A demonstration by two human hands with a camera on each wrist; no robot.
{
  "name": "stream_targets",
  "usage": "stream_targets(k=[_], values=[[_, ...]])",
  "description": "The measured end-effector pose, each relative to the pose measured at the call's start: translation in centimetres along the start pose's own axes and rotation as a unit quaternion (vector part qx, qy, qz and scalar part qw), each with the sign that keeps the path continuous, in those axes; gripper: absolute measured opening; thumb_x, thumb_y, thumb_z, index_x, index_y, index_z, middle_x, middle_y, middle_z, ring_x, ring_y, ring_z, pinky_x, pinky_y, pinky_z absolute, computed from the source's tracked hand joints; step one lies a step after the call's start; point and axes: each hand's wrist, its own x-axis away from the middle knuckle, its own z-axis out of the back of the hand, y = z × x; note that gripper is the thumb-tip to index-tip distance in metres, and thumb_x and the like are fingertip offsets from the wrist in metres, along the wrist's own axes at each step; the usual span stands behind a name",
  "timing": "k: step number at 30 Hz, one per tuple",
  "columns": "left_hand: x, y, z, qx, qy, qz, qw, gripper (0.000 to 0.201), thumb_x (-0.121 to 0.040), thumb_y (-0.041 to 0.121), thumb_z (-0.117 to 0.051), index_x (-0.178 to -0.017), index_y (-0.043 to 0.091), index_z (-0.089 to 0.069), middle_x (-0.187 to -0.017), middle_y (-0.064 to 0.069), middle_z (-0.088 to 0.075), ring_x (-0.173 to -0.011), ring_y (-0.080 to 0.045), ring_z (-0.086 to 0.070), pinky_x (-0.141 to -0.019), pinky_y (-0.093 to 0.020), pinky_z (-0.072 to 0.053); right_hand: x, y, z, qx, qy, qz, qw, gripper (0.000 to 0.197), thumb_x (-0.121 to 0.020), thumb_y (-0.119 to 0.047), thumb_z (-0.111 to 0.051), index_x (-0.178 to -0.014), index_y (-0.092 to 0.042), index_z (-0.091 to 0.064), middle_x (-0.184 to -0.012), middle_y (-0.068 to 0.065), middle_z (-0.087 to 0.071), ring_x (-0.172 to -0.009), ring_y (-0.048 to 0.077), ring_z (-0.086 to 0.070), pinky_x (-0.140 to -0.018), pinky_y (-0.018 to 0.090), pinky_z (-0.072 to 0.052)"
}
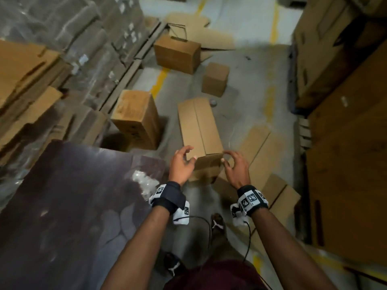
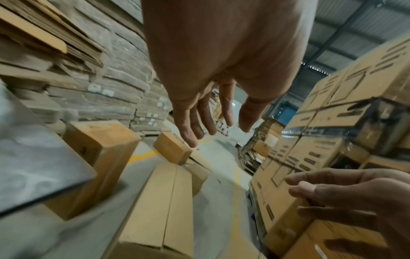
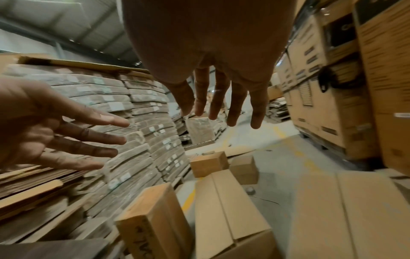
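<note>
A long brown cardboard box (image 1: 199, 126) lies closed on the concrete floor, its top flaps meeting in a seam down the middle. My left hand (image 1: 188, 156) hovers at the left of its near end and my right hand (image 1: 230, 162) at the right, fingers spread and loosely bent, holding nothing. In the left wrist view the left hand (image 2: 210, 113) hangs clear above the box (image 2: 159, 201). The right wrist view shows the right hand (image 3: 221, 105) open over the box (image 3: 226, 210). I see no contact with the box.
A dark tabletop (image 1: 73, 206) with crumpled clear plastic (image 1: 144, 181) stands at my left. An upright box (image 1: 136, 116), a handled box (image 1: 178, 53) and a small box (image 1: 215, 78) dot the floor. Flat cardboard (image 1: 261, 147) lies right; stacked cartons (image 1: 345, 143) wall that side.
</note>
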Motion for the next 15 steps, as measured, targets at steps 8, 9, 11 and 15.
stream_targets(k=[8,9,11,15], values=[[-7.2,-3.0,-16.5,-0.111,-0.156,0.105,0.976,0.030,-0.090,0.014,-0.072,-0.120,0.017,-0.070,-0.119,-0.004,-0.071,-0.111,-0.019,-0.064,-0.106,-0.037,-0.050,-6.4,19.6,2.4,-0.011,-0.012,-0.218,0.976,0.031,-0.096,-0.011,-0.066,-0.127,-0.013,-0.064,-0.131,0.012,-0.060,-0.123,0.033,-0.055,-0.105,0.042,-0.045],[-8.1,-4.1,-18.5,-0.138,-0.183,0.122,0.966,0.031,-0.092,0.013,-0.070,-0.123,0.014,-0.068,-0.122,-0.006,-0.070,-0.113,-0.020,-0.063,-0.104,-0.034,-0.049,-6.7,22.3,2.2,-0.006,-0.025,-0.253,0.967,0.032,-0.097,-0.010,-0.065,-0.129,-0.012,-0.063,-0.133,0.013,-0.058,-0.123,0.034,-0.054,-0.104,0.041,-0.045],[-9.7,-6.2,-22.4,-0.180,-0.241,0.149,0.942,0.034,-0.095,0.012,-0.066,-0.129,0.009,-0.065,-0.127,-0.010,-0.067,-0.116,-0.024,-0.062,-0.096,-0.028,-0.046,-6.9,27.6,1.3,-0.004,-0.050,-0.313,0.948,0.034,-0.097,-0.010,-0.064,-0.131,-0.009,-0.062,-0.135,0.017,-0.056,-0.122,0.037,-0.055,-0.103,0.041,-0.045],[-13.4,-10.7,-29.6,-0.213,-0.298,0.188,0.911,0.029,-0.096,0.015,-0.068,-0.124,0.011,-0.065,-0.125,-0.009,-0.065,-0.115,-0.025,-0.061,-0.095,-0.033,-0.049,-7.4,36.0,-0.8,-0.017,-0.109,-0.385,0.916,0.044,-0.097,-0.014,-0.064,-0.140,-0.014,-0.054,-0.138,0.021,-0.053,-0.127,0.041,-0.052,-0.104,0.043,-0.046]])
